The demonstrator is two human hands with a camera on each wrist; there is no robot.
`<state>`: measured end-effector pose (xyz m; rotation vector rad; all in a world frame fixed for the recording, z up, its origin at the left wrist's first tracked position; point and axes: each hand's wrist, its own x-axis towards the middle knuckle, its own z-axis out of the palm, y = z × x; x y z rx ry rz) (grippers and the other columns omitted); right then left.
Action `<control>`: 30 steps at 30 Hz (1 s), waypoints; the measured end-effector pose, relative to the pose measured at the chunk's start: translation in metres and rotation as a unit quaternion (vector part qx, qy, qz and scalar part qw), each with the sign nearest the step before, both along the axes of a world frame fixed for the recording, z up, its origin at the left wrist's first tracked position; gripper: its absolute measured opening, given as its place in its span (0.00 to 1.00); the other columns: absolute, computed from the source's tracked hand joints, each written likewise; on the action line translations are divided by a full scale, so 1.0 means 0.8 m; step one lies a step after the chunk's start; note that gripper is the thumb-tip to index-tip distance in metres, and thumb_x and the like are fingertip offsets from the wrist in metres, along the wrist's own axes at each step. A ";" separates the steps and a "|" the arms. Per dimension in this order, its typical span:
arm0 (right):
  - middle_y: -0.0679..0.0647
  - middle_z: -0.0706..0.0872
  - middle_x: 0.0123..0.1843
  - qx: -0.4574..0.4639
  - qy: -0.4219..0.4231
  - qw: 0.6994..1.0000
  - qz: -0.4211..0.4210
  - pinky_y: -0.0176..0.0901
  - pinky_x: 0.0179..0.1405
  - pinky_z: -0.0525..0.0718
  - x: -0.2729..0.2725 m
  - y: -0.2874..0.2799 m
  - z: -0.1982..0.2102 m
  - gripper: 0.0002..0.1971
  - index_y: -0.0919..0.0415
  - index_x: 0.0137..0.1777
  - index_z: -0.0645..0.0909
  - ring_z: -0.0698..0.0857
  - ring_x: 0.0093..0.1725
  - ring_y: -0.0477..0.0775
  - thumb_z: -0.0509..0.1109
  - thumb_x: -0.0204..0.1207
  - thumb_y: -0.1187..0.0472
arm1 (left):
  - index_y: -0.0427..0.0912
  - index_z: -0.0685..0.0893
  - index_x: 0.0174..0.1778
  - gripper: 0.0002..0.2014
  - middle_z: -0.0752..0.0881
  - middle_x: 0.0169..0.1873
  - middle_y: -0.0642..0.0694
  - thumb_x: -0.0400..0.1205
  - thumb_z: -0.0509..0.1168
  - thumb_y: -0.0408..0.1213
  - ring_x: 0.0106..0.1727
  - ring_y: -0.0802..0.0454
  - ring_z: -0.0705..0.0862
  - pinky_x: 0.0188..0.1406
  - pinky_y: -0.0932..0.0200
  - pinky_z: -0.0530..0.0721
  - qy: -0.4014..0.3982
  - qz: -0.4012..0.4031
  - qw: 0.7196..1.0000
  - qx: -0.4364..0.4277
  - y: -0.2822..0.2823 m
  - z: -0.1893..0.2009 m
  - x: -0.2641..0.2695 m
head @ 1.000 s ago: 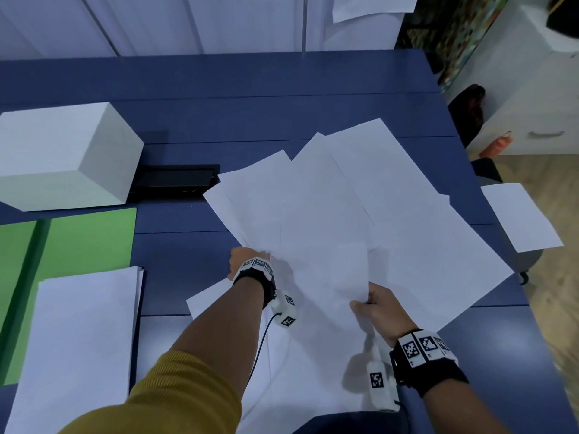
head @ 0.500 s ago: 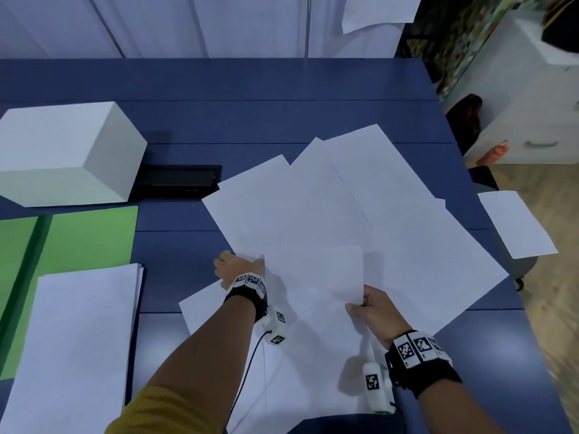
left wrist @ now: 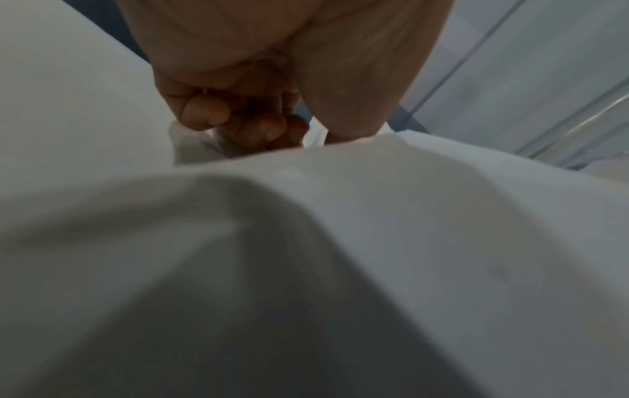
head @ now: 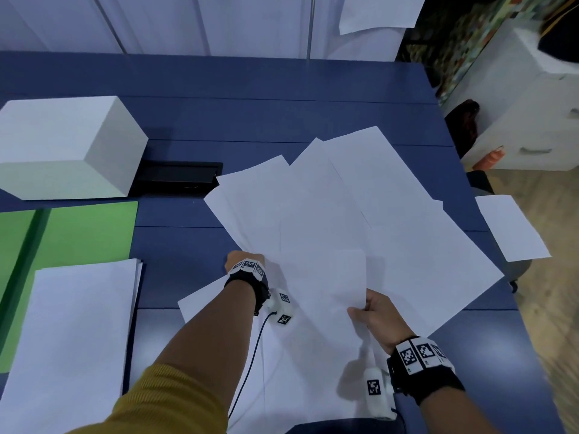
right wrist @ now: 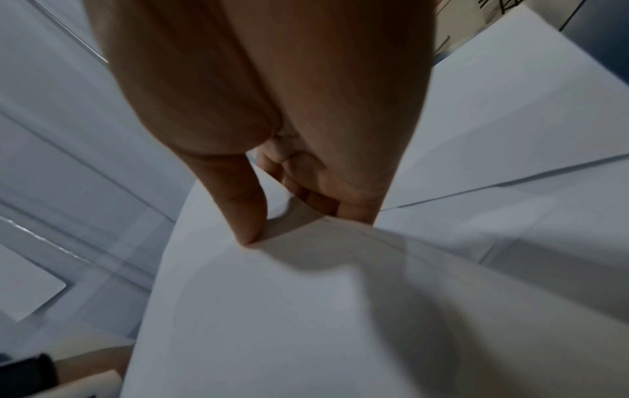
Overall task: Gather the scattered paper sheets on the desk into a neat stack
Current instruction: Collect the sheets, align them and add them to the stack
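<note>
Several white paper sheets lie fanned across the blue desk, overlapping each other. My left hand grips the fan's lower left corner; in the left wrist view its curled fingers sit against the sheets. My right hand pinches the right edge of a top sheet lifted off the pile. The right wrist view shows the thumb on top of this sheet and the fingers under it. One more sheet pokes out below my left forearm.
A neat paper stack lies at the left on a green folder. A white box stands behind it beside a black cable hatch. A single sheet hangs beyond the desk's right edge.
My left hand has slid left and toward me along the fan's edge. The right hand has lifted and curled the top sheet. The fan sits slightly lower in view.
</note>
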<state>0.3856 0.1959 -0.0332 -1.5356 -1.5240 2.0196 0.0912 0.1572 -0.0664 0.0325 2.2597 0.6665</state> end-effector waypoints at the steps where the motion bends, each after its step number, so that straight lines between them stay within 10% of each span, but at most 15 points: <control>1: 0.60 0.92 0.54 -0.001 0.001 1.000 -0.001 0.67 0.65 0.83 0.000 0.000 0.000 0.16 0.63 0.58 0.87 0.90 0.57 0.61 0.68 0.76 0.79 | 0.49 0.64 0.28 0.20 0.74 0.33 0.49 0.79 0.70 0.38 0.46 0.45 0.81 0.42 0.59 0.75 -0.012 0.001 1.000 0.000 -0.002 0.007 0.002; 4: 0.60 0.92 0.54 -0.008 0.004 1.000 -0.001 0.67 0.64 0.83 -0.001 -0.002 0.000 0.17 0.62 0.58 0.87 0.90 0.57 0.61 0.67 0.77 0.79 | 0.43 0.65 0.28 0.16 0.69 0.27 0.48 0.76 0.66 0.33 0.29 0.49 0.70 0.28 0.62 0.71 -0.011 0.012 1.000 -0.013 -0.006 0.012 0.007; 8: 0.61 0.92 0.54 -0.014 0.013 1.000 -0.005 0.66 0.64 0.83 -0.003 -0.004 0.001 0.16 0.64 0.59 0.86 0.90 0.56 0.62 0.67 0.77 0.79 | 0.36 0.78 0.40 0.13 0.85 0.46 0.39 0.67 0.67 0.42 0.48 0.40 0.84 0.51 0.48 0.86 0.037 0.039 0.998 0.012 -0.013 0.007 0.008; 14: 0.62 0.91 0.55 -0.021 0.021 1.000 -0.008 0.66 0.64 0.83 -0.011 -0.001 0.011 0.17 0.65 0.59 0.86 0.90 0.57 0.64 0.66 0.76 0.80 | 0.43 0.71 0.63 0.21 0.80 0.45 0.43 0.77 0.70 0.33 0.38 0.45 0.80 0.36 0.57 0.75 0.081 0.135 0.980 0.121 -0.051 0.041 0.001; 19: 0.61 0.92 0.55 -0.042 0.059 0.997 0.023 0.49 0.52 0.88 -0.028 0.000 0.043 0.18 0.68 0.60 0.85 0.90 0.57 0.63 0.64 0.76 0.82 | 0.41 0.78 0.34 0.07 0.78 0.28 0.49 0.76 0.69 0.32 0.34 0.47 0.76 0.32 0.59 0.73 0.128 -0.009 0.982 0.141 -0.118 0.048 -0.014; 23: 0.61 0.92 0.44 -0.092 0.124 0.988 0.026 0.35 0.33 0.85 -0.048 -0.003 0.075 0.18 0.72 0.54 0.85 0.92 0.40 0.53 0.59 0.75 0.87 | 0.33 0.77 0.32 0.06 0.79 0.30 0.43 0.75 0.65 0.30 0.34 0.46 0.76 0.37 0.53 0.77 0.015 0.036 0.983 0.181 -0.170 0.040 -0.001; 30: 0.64 0.88 0.41 -0.086 0.082 0.992 -0.034 0.40 0.28 0.81 -0.089 0.017 0.041 0.13 0.74 0.53 0.84 0.86 0.32 0.56 0.62 0.74 0.83 | 0.31 0.85 0.47 0.09 0.89 0.44 0.35 0.78 0.60 0.20 0.46 0.36 0.86 0.47 0.46 0.87 -0.155 0.056 0.960 0.227 -0.195 0.048 0.025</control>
